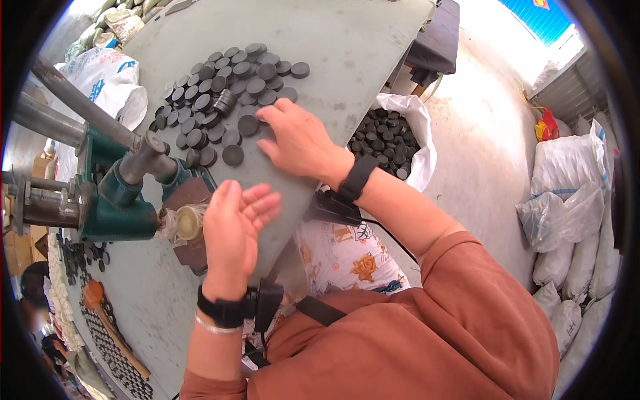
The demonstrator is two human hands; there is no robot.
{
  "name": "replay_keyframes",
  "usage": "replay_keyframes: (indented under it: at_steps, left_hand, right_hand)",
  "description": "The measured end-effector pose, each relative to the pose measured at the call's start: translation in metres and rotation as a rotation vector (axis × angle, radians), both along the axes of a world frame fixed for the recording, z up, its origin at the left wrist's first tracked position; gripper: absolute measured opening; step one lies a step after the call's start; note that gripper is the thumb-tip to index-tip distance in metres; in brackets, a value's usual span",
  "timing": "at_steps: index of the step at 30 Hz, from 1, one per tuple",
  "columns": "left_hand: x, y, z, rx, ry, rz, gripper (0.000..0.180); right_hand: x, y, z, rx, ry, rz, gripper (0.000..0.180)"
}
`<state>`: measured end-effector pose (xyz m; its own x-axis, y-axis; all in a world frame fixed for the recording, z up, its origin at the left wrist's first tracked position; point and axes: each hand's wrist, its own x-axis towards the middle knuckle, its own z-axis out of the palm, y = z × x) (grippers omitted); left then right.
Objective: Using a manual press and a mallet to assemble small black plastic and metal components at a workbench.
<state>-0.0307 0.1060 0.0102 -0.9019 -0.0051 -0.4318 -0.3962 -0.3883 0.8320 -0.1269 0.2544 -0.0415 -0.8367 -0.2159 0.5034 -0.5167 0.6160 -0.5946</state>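
Observation:
A pile of dark grey round discs (233, 137) is spread over the grey tabletop (353, 40), with a short row of discs (225, 102) standing on edge in its middle. At the pile's near right side is my right hand (297, 137), thumb and forefinger apart, the forefinger close to a disc; whether it touches is unclear. My left hand (233, 230) is held palm up beside the green metal press (117, 200), fingers stretched out and nothing in it. Just left of that hand, a round yellowish piece (189, 223) wrapped in clear film sits at the press.
Right of the table edge stands a white sack (417, 133) filled with dark discs. An orange-headed mallet (93, 293) lies at the lower left by rows of discs (110, 340). White sacks (567, 167) are stacked at the far right. A dark box-like thing (437, 43) adjoins the table's far right.

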Motion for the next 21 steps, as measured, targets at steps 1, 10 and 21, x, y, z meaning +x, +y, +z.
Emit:
replay_keyframes:
  at_steps: [1, 10, 21]
  left_hand:
    - [0.014, -0.001, 0.006, -0.096, -0.001, -0.036, 0.039]
    - [0.094, -0.030, -0.012, -0.377, 0.053, -0.286, 0.024]
    - [0.101, -0.041, -0.021, -0.282, 0.065, -0.247, 0.024]
  right_hand:
    - [-0.004, -0.004, 0.003, 0.017, 0.046, -0.005, 0.037]
    - [-0.049, -0.028, 0.018, 0.461, 0.022, 0.171, 0.035]
    - [-0.013, -0.004, 0.034, -0.759, -0.651, 0.620, 0.039]
